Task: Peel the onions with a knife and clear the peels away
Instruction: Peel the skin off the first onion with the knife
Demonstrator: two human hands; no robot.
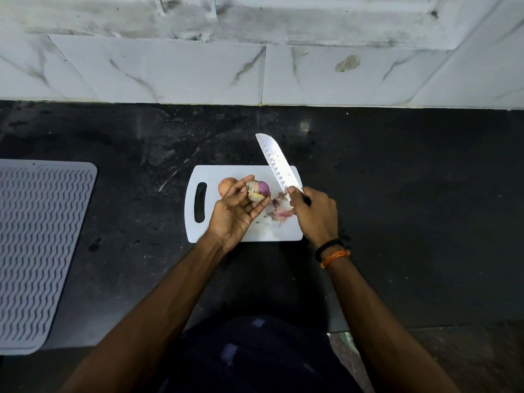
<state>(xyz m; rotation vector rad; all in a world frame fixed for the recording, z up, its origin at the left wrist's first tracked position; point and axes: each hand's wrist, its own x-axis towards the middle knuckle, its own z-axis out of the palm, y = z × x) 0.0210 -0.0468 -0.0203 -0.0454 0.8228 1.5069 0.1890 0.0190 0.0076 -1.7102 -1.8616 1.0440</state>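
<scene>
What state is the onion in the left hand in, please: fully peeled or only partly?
Partly peeled. The onion held in the left hand shows bare purple flesh on one side, while pale dry skin covers the other.

Dark, scuffed stone counter across the middle, backed at the far side by white marble-veined wall tiles under a grimy pale ledge, with a grey ribbed drying mat lying at the left edge.
</scene>
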